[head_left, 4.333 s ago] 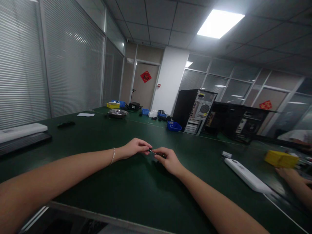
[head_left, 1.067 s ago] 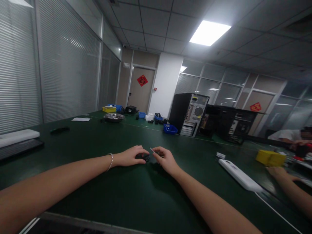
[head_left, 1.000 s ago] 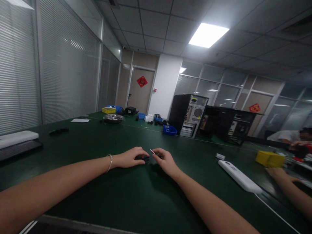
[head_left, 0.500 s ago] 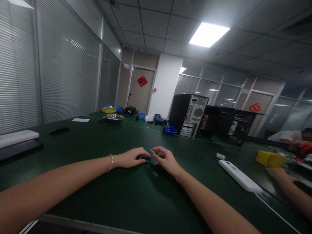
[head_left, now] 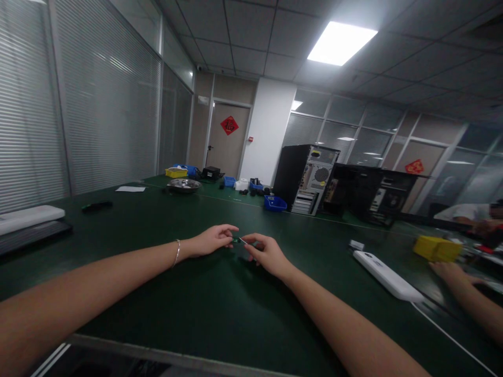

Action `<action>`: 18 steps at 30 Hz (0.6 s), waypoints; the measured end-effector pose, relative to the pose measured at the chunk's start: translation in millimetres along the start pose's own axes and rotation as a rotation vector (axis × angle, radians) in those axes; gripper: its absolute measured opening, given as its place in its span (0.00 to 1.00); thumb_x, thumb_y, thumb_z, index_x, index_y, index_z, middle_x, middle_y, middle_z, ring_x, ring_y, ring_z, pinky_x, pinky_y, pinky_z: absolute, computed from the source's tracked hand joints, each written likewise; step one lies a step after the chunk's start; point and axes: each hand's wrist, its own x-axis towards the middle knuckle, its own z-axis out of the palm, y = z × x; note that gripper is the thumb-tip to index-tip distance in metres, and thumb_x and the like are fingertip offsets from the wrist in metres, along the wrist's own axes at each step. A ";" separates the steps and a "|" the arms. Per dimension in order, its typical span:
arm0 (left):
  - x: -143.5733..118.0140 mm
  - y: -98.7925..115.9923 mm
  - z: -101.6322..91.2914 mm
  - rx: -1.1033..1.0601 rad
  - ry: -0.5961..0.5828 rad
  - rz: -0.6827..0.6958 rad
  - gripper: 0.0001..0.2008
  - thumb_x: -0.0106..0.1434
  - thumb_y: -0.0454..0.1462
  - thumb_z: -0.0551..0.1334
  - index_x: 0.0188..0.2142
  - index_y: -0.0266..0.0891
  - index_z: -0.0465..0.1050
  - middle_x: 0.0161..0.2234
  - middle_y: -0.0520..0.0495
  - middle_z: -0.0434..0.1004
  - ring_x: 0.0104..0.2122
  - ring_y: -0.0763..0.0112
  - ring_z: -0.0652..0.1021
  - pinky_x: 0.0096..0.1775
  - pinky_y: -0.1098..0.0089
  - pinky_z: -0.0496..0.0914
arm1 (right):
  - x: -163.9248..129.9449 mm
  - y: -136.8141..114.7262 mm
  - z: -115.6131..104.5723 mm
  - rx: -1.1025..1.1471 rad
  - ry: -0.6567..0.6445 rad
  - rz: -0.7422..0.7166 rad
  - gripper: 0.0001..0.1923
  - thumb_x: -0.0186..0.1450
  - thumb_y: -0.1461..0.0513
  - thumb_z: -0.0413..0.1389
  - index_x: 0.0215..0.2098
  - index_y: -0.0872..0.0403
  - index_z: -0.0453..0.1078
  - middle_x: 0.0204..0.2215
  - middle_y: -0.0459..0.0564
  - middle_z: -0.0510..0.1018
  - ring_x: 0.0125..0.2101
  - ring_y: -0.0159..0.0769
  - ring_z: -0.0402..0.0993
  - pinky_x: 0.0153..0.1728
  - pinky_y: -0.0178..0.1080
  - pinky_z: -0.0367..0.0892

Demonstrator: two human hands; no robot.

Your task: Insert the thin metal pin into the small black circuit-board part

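Both my arms reach across a dark green table (head_left: 165, 293). My left hand (head_left: 212, 241), with a silver bracelet on the wrist, pinches a small dark part (head_left: 236, 240) between its fingertips just above the table. My right hand (head_left: 265, 254) meets it from the right and grips a thin silvery pin-like tool (head_left: 242, 241) whose tip touches the dark part. The part is too small to make out its shape.
A white power strip (head_left: 387, 275) lies right of my hands, a yellow box (head_left: 438, 248) beyond it. Another person's hand (head_left: 451, 272) rests at the right edge. Computer towers (head_left: 310, 179), blue bins (head_left: 275, 202), a metal bowl (head_left: 184, 184) stand farther back. A white box (head_left: 29, 217) sits left.
My left hand has lifted the small dark part off the table, where it was pressed flat half a second ago. The right hand's tool now points level at it.
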 end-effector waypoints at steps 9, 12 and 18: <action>-5.1 6.7 3.7 0.003 -0.063 0.086 0.22 0.58 0.36 0.61 0.52 0.38 0.64 0.38 0.47 0.72 0.38 0.69 0.75 0.42 0.67 0.68 | -2.1 -8.2 9.8 0.055 -0.015 -0.044 0.19 0.63 0.53 0.53 0.48 0.54 0.69 0.40 0.53 0.77 0.30 0.34 0.74 0.18 0.29 0.66; -5.8 11.4 5.6 -0.006 -0.014 0.055 0.16 0.57 0.36 0.62 0.45 0.37 0.67 0.33 0.50 0.71 0.33 0.72 0.73 0.38 0.69 0.68 | -1.7 -9.8 8.1 0.079 0.004 -0.031 0.20 0.62 0.54 0.54 0.50 0.53 0.67 0.42 0.53 0.75 0.29 0.34 0.74 0.18 0.30 0.67; -3.4 5.5 3.1 -0.390 0.087 -0.067 0.14 0.55 0.34 0.64 0.41 0.36 0.64 0.33 0.49 0.72 0.33 0.70 0.76 0.38 0.65 0.71 | -0.1 -1.4 8.0 0.051 0.041 -0.035 0.18 0.62 0.55 0.54 0.48 0.52 0.68 0.41 0.51 0.74 0.25 0.30 0.72 0.15 0.29 0.65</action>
